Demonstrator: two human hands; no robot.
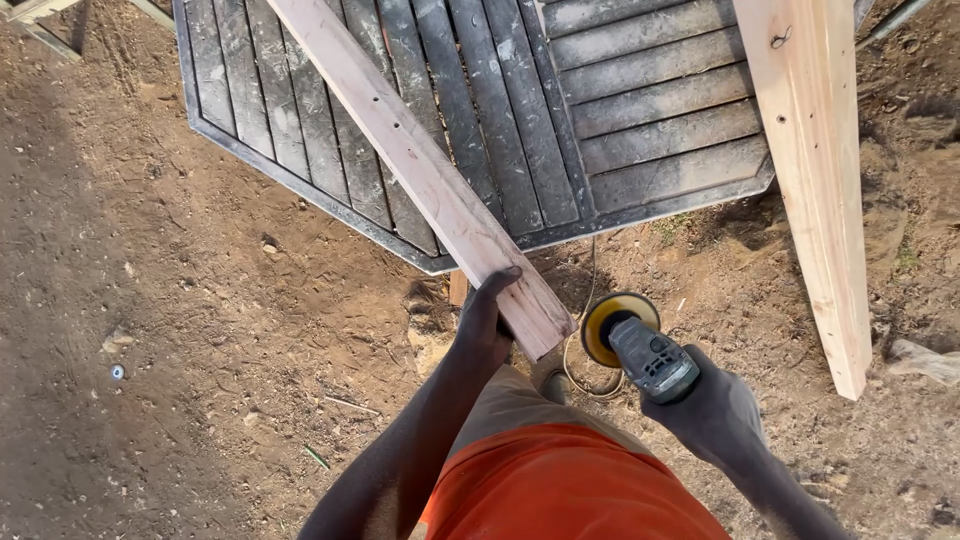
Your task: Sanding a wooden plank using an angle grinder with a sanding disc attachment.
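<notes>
My left hand (487,322) grips the near end of a long pale wooden plank (420,165) that lies diagonally over a dark slatted octagonal table (640,110). The plank has small drilled holes along it and its end overhangs the table edge. My right hand (715,412) holds a grey power sander (648,358) with a round yellow pad (597,325), hanging just right of the plank's end, pad facing the ground, apart from the wood.
A second pale plank (815,180) lies across the table's right side and juts out toward me. The sander's cord (585,290) runs down under the table edge. Bare brown dirt lies all around, with small stones and a scrap at right (925,360).
</notes>
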